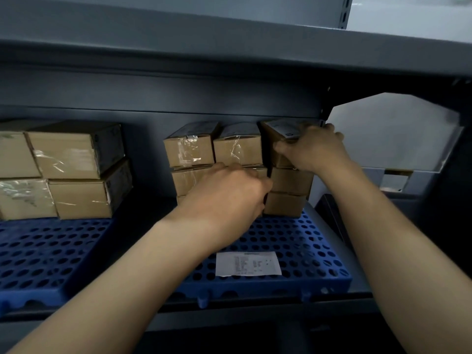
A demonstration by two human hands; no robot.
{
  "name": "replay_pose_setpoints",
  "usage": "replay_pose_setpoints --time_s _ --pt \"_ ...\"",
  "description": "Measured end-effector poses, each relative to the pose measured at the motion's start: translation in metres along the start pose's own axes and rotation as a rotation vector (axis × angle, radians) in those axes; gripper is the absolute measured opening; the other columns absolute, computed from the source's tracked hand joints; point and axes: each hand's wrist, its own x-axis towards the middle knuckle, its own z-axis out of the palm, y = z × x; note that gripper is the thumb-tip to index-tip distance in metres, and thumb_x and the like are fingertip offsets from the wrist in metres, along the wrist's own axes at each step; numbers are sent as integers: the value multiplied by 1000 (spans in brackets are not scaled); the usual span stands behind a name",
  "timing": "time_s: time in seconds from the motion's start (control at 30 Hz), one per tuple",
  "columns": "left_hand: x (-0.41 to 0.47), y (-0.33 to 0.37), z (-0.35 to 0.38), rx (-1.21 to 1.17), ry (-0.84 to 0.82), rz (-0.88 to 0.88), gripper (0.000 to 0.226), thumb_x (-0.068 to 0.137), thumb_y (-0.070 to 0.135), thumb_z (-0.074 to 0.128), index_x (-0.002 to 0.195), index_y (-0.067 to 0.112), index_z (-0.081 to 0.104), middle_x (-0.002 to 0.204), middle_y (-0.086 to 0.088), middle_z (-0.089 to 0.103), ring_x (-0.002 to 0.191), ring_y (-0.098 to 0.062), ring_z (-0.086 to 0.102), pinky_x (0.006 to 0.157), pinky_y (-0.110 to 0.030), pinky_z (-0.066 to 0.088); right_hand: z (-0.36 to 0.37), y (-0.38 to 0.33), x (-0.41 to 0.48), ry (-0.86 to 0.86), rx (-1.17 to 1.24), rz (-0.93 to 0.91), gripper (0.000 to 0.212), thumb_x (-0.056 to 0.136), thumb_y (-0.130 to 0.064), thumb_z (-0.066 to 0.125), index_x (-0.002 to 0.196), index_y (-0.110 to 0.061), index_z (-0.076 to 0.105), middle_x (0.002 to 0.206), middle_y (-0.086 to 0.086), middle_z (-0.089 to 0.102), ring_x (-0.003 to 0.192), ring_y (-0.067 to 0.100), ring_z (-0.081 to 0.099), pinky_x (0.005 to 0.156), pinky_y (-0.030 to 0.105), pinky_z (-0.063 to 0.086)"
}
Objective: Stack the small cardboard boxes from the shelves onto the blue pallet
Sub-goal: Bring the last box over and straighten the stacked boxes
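Looks like the placing step to me. The right hand (311, 149) has its fingers wrapped round the top box (279, 130), which sits tilted on the right-hand column of the stack (237, 149) at the back of the blue pallet (293, 241). The left hand (227, 198) is curled at the gap between columns, and I can't tell if it's gripping anything. The next move probably needs that box squared up flush with its neighbours before letting go.
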Motion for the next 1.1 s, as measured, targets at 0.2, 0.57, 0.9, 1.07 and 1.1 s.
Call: replay_pose_setpoints --time_s 0.2,0.57,0.9,1.07,1.1 --pt "4 -4 6 -21 31 10 23 96 29 43 115 21 53 110 2 58 106 -18 51 93 -29 38 6 1 5 21 58 -27 82 83 -73 39 136 -11 42 139 21 45 131 37 33 100 42 33" --pt "12 -7 13 -17 11 19 26 96 30 43 119 21 52 116 3 58 110 -17 51 99 -33 38 10 3 4 42 190 -31 73 88 -55 52 140 -6 36 139 21 44 130 35 38 103 42 39" --pt "10 -9 12 -27 32 20 22 96 30 42 114 21 53 112 3 58 105 -15 50 94 -29 36 5 5 -5 132 171 -30 72 88 -54 55 140 -9 36 140 20 41 127 39 38 98 41 40" --pt "9 -8 12 -33 27 13 23 96 30 43 115 21 53 110 3 58 104 -16 52 94 -29 37 -1 4 -20 177 115 -50 69 88 -51 57 140 -10 35 138 20 42 126 39 38 94 42 42" --pt "8 -8 12 -35 28 10 23 96 30 43 115 21 53 111 3 58 105 -16 52 94 -29 37 -3 4 -23 190 104 -54 69 88 -50 57 140 -10 35 138 20 41 125 39 38 94 42 42"
